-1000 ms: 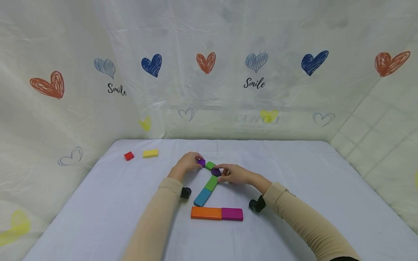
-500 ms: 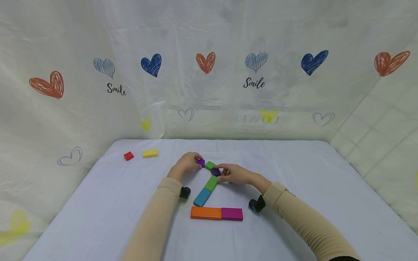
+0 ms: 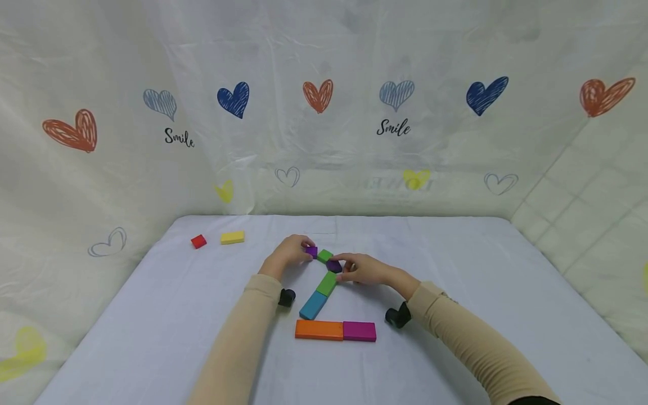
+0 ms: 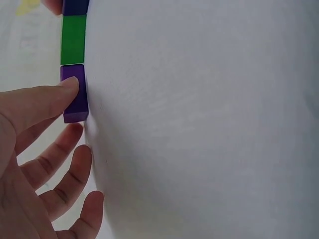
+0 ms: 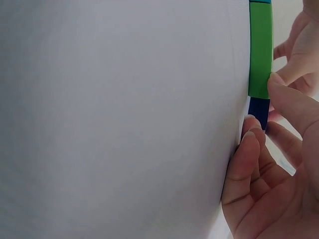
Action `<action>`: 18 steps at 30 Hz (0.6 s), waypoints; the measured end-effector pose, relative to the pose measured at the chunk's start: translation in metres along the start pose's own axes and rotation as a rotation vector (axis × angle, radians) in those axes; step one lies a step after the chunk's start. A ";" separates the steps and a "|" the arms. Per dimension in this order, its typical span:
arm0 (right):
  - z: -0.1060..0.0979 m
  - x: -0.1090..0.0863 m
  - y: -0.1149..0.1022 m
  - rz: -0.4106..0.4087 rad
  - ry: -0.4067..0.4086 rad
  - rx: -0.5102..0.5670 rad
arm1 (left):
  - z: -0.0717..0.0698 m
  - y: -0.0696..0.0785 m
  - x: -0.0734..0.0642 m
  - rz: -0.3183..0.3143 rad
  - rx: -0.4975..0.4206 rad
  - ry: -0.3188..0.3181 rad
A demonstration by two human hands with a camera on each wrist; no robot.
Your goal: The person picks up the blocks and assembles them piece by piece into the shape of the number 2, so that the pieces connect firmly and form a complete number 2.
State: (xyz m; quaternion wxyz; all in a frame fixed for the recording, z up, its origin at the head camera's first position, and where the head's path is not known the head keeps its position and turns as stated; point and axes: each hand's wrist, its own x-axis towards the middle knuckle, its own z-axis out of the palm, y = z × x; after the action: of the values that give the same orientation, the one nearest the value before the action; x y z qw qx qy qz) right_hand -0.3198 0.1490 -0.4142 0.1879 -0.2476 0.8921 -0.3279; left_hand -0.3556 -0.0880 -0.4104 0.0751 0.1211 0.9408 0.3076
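Observation:
In the head view, a line of blocks curves down the middle of the table. My left hand pinches the purple block at its far left end, thumb on its face in the left wrist view. A small green block lies beside it, followed by a dark purple block. My right hand holds that dark block with curled fingers, while its thumb touches the edge of the longer green block. A blue block continues the line toward me.
Closest to me, an orange block and a magenta block lie end to end. At the far left are a red block and a yellow block. A curtain printed with hearts hangs behind the white table.
The view has shifted very slightly. Both hands stay at the same blocks, and the line keeps its shape.

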 end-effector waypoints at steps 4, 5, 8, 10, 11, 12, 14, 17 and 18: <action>0.000 0.000 0.000 0.005 -0.001 0.001 | 0.000 -0.001 0.000 -0.011 -0.014 0.002; 0.000 0.000 0.000 0.007 -0.001 0.002 | 0.000 -0.001 0.000 -0.015 -0.016 0.000; 0.000 0.000 0.000 0.005 -0.002 0.002 | 0.001 -0.002 0.001 -0.019 -0.014 -0.002; 0.000 0.000 0.000 0.002 -0.003 0.002 | 0.001 -0.002 0.001 -0.020 -0.013 -0.004; 0.000 0.000 0.000 0.002 -0.003 0.003 | 0.001 -0.002 0.001 -0.020 -0.014 -0.004; 0.000 0.000 0.001 0.000 -0.003 0.003 | 0.001 -0.002 0.001 -0.018 -0.012 -0.005; 0.000 0.000 0.001 -0.001 -0.004 0.004 | 0.001 -0.002 0.001 -0.016 -0.014 -0.007; 0.000 0.000 0.001 -0.003 -0.004 0.005 | 0.001 -0.003 0.001 -0.013 -0.013 -0.009; 0.000 0.000 0.001 -0.003 -0.004 0.004 | 0.001 -0.003 0.002 -0.011 -0.011 -0.009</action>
State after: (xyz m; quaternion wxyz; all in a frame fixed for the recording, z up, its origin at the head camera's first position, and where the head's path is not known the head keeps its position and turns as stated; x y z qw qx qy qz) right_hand -0.3204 0.1494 -0.4143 0.1899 -0.2492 0.8907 -0.3294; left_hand -0.3577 -0.0896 -0.4134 0.0815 0.1167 0.9393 0.3121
